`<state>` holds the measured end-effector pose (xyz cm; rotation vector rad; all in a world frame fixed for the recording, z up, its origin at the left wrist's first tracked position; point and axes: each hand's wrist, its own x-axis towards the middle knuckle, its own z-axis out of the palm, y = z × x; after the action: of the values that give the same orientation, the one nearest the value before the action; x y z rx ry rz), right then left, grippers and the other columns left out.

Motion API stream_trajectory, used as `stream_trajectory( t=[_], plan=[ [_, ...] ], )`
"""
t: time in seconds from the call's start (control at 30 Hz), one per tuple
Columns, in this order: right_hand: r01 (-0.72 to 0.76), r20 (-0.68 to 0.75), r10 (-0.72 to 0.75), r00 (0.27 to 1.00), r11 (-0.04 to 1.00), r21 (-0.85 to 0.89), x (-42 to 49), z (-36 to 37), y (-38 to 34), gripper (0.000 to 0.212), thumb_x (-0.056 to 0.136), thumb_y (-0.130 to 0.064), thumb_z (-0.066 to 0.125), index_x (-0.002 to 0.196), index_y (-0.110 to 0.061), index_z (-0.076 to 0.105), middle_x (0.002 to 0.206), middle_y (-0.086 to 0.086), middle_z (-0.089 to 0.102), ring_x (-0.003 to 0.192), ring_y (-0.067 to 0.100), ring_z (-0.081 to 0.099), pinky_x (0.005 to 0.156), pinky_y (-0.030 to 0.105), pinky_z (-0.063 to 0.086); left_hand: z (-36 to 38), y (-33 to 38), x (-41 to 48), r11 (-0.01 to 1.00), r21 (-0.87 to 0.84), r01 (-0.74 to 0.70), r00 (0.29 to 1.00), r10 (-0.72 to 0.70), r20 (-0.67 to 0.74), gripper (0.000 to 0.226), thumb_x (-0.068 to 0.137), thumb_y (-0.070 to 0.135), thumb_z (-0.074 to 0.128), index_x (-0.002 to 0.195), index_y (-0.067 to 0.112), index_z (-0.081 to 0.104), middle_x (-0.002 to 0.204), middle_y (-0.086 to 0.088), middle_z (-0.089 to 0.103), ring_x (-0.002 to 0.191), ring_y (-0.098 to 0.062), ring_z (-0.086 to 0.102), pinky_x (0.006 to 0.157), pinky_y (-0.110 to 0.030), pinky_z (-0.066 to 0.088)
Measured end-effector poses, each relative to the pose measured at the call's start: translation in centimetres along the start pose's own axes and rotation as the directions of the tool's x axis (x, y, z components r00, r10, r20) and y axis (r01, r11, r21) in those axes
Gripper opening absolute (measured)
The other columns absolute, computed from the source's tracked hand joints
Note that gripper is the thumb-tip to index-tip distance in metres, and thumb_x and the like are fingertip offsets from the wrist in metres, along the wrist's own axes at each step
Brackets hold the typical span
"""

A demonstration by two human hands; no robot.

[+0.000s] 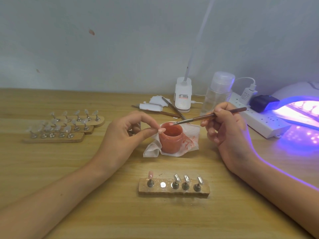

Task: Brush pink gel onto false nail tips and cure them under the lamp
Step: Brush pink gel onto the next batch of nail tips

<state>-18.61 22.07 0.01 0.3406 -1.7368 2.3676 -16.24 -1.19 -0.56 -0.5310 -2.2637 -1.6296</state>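
The left hand [124,135] pinches a pink nail tip [162,130] between thumb and forefinger, just beside the rim of the open gel jar [170,138]. The right hand [224,126] curls its fingers round a brush [207,116], bristles over the jar's mouth; the lit lamp [296,107] glows at right.

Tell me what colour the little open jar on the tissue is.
The jar is salmon pink, a coral shade, as the head view shows.

The jar [171,141] sat on a tissue [189,144]. A stand [174,192] lay before it, three racks [76,129] left, the lamp [296,94] right.
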Motion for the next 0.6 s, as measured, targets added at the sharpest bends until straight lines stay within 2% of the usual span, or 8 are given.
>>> stream_trajectory(
  t=[0.07,0.17,0.23,0.33,0.47,0.6],
  plan=[
    [0.004,0.012,-0.004,1.0,1.0,-0.007,0.01,0.05,0.06,0.012,0.089,-0.024,0.051,0.079,-0.019,0.048,0.063,0.005,0.066,0.049,0.01,0.046,0.039,0.016,0.032,0.0,-0.05,0.01,1.0,0.002,-0.006,1.0,0.006,0.001,0.009,0.074,0.034,0.071,0.08,0.027,0.073,0.084,0.004,0.067,0.061,-0.011,0.045,0.06,-0.015,0.04],
    [0.018,0.019,-0.017,1.0,0.999,-0.028,0.04,0.08,0.15,0.012,0.09,-0.024,0.052,0.079,-0.02,0.048,0.064,0.005,0.067,0.048,0.01,0.046,0.039,0.016,0.031,0.04,-0.06,0.04,1.0,0.017,-0.012,1.0,0.012,0.009,0.012,0.075,0.035,0.07,0.081,0.026,0.073,0.087,0.001,0.068,0.066,-0.025,0.046,0.062,-0.02,0.041],
    [0.019,0.009,-0.019,1.0,0.999,-0.032,0.03,0.05,0.15,0.012,0.089,-0.024,0.051,0.078,-0.02,0.048,0.063,0.005,0.066,0.048,0.01,0.046,0.039,0.016,0.031,0.02,-0.09,0.07,1.0,0.025,-0.016,1.0,0.016,0.019,0.012,0.076,0.036,0.069,0.081,0.026,0.073,0.086,-0.001,0.067,0.068,-0.028,0.046,0.061,-0.019,0.04],
    [0.012,-0.004,-0.012,1.0,1.0,-0.008,0.0,-0.01,0.03,0.012,0.088,-0.024,0.05,0.078,-0.019,0.046,0.062,0.004,0.064,0.047,0.01,0.045,0.038,0.016,0.031,0.01,-0.22,0.08,1.0,0.024,-0.02,1.0,0.019,0.022,0.013,0.076,0.037,0.069,0.082,0.026,0.073,0.085,-0.005,0.066,0.067,-0.027,0.046,0.061,-0.018,0.04],
    [0.014,0.078,-0.01,0.997,0.999,-0.053,-0.18,0.26,0.01,0.014,0.091,-0.026,0.051,0.08,-0.019,0.047,0.067,0.006,0.068,0.05,0.01,0.046,0.04,0.016,0.032,0.04,-0.28,0.15,1.0,0.017,-0.012,1.0,0.012,0.028,0.009,0.077,0.035,0.068,0.082,0.028,0.072,0.086,-0.001,0.067,0.064,-0.018,0.044,0.061,-0.015,0.04],
    [0.023,0.072,-0.018,0.997,0.997,-0.067,-0.29,0.32,-0.05,0.014,0.092,-0.025,0.052,0.079,-0.02,0.049,0.067,0.008,0.068,0.049,0.01,0.047,0.04,0.016,0.033,0.08,-0.26,0.19,0.999,0.036,-0.018,0.999,0.017,0.027,0.011,0.078,0.036,0.066,0.083,0.027,0.071,0.08,0.003,0.063,0.065,-0.022,0.044,0.061,-0.015,0.038]
  ],
)
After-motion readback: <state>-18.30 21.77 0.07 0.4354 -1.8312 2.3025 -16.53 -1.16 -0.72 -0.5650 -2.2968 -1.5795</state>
